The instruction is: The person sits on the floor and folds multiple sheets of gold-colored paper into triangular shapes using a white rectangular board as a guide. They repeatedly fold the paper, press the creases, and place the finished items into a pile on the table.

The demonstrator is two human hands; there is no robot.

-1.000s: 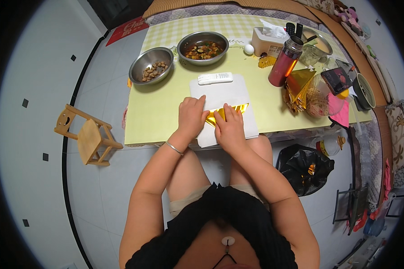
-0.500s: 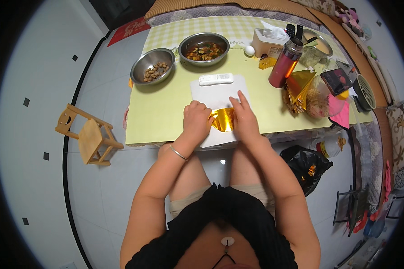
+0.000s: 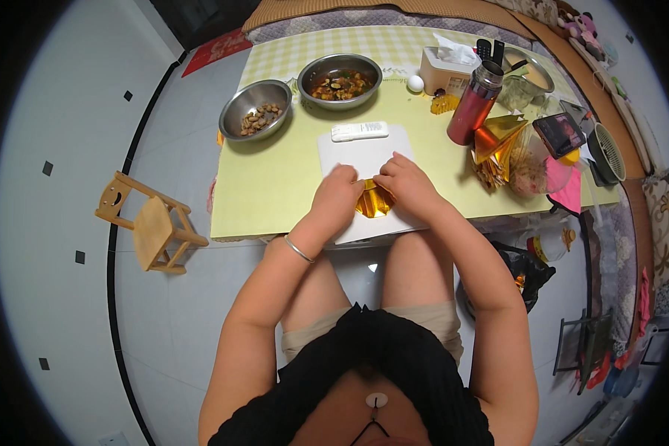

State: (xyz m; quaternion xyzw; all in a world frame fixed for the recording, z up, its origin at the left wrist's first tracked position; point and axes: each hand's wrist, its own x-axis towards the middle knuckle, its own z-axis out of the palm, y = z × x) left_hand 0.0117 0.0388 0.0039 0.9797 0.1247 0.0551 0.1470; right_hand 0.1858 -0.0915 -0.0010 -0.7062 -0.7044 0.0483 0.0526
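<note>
A shiny piece of gold foil paper (image 3: 375,201), partly folded, lies on a white board (image 3: 357,156) at the table's near edge. My left hand (image 3: 339,195) is closed on its left upper edge, fingers curled. From the other side my right hand (image 3: 407,186) pinches the upper right edge, thumb pointing inward. The two thumbs are close together over the foil's top, and parts of its sides are hidden under the fingers. Just beyond my hands, a flat white plastic device (image 3: 360,131) rests across the board.
Two steel bowls (image 3: 340,59) (image 3: 227,119) stand at the far left. An egg (image 3: 415,83), tissue box (image 3: 440,74) and red flask (image 3: 471,111) are to the right, near folded gold paper (image 3: 496,152) and a phone (image 3: 560,136). A wooden chair (image 3: 152,223) stands left, a black bag (image 3: 531,271) below right.
My right hand has turned inward from spread fingers to a pinch on the foil. Both thumbs have come together, and the foil's upper edge is now bent over.
</note>
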